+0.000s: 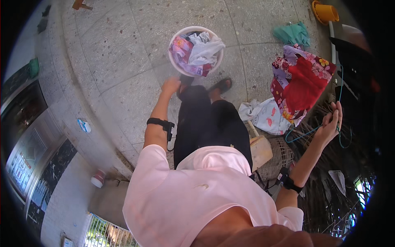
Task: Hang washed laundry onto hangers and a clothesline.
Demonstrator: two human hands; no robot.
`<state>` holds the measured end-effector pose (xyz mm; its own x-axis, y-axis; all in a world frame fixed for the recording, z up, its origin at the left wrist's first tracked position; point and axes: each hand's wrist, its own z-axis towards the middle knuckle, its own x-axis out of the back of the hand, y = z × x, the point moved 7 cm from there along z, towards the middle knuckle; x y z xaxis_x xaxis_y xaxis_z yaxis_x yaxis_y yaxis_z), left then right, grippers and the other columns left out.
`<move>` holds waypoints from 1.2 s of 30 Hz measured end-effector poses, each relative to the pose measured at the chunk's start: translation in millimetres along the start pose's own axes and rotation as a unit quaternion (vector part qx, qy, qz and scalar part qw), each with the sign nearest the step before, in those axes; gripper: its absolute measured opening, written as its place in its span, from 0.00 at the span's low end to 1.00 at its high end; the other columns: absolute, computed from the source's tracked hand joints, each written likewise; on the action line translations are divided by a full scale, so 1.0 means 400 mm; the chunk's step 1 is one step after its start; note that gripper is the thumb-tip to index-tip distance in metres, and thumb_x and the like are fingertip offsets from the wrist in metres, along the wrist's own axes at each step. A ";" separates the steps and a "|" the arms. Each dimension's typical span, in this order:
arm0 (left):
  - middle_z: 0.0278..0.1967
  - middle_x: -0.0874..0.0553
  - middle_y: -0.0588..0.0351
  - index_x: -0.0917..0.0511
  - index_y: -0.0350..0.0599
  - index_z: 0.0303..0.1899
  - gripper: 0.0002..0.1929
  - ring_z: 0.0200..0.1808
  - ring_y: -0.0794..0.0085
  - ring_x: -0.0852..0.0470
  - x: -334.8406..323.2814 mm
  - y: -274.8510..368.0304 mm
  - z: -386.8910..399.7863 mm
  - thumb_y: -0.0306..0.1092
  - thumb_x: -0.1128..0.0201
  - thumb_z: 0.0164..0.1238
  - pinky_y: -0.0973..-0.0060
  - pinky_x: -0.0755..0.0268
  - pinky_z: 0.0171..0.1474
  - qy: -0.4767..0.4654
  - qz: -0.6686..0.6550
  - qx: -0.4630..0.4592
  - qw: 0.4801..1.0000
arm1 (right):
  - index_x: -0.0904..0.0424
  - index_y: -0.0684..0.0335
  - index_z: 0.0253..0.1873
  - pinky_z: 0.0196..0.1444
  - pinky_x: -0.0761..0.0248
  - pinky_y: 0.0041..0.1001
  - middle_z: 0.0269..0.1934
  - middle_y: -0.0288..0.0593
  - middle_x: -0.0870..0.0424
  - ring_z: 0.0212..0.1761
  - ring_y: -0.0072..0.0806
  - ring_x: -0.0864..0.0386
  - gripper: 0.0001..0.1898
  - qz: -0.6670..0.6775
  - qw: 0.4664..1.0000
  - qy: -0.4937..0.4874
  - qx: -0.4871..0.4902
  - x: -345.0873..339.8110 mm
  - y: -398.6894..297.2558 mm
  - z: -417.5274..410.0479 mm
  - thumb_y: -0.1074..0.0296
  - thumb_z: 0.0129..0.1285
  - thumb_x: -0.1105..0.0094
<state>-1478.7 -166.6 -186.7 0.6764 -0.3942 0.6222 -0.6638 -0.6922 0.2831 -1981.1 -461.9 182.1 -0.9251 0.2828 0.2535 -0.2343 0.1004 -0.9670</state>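
Observation:
My right hand (pixel 333 122) grips a teal wire hanger (pixel 304 135) near its hook, with the arm held out to the right. A red floral patterned cloth item (pixel 304 83) hangs beside the hanger's wire; how it is fastened there is unclear. My left hand (pixel 171 85), fingers curled, is above the floor just below a round basin (pixel 172 63); nothing shows in it, but its fingertips are hidden. In the basin lie crumpled fabrics, among them a white cloth (pixel 205 51) and a pink floral cloth (pixel 181 46).
A teal cloth (pixel 293 34) and an orange plastic container (pixel 326 14) are at the upper right. A printed white sack (pixel 270 119), a woven basket (pixel 279 156) and dry sticks (pixel 324 173) lie on the right. A raised ledge (pixel 92 123) runs along the left.

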 end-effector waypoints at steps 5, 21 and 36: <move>0.52 0.19 0.48 0.20 0.48 0.49 0.16 0.55 0.52 0.23 0.142 0.114 0.178 0.34 0.39 0.58 0.59 0.28 0.55 0.169 -0.011 -0.132 0.977 | 0.27 0.69 0.61 0.19 0.52 0.14 0.48 0.45 0.17 0.18 0.10 0.44 0.16 -0.020 0.997 0.049 -0.048 -0.004 -0.010 -0.045 0.70 0.72 0.52; 0.34 0.16 0.48 0.22 0.38 0.37 0.10 0.38 0.53 0.17 0.225 0.296 0.349 0.36 0.45 0.66 0.58 0.25 0.41 0.120 0.081 -0.253 0.957 | 0.35 0.69 0.67 0.16 0.51 0.12 0.53 0.40 0.20 0.17 0.08 0.44 0.21 0.039 0.978 0.080 -0.189 0.028 -0.028 -0.224 0.68 0.73 0.53; 0.49 0.21 0.50 0.26 0.35 0.56 0.19 0.52 0.64 0.23 0.794 0.404 -0.323 0.40 0.49 0.73 0.71 0.32 0.56 0.067 -0.395 -0.335 0.853 | 0.24 0.70 0.58 0.19 0.53 0.13 0.45 0.42 0.18 0.20 0.08 0.43 0.16 -0.032 0.993 0.075 -0.090 -0.138 -0.262 -0.387 0.67 0.72 0.50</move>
<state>-1412.2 -325.5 151.1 0.9844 0.1382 0.1092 -0.0815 -0.1917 0.9781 -1859.1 -340.3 273.4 -0.8520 0.4081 0.3279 -0.2208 0.2877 -0.9319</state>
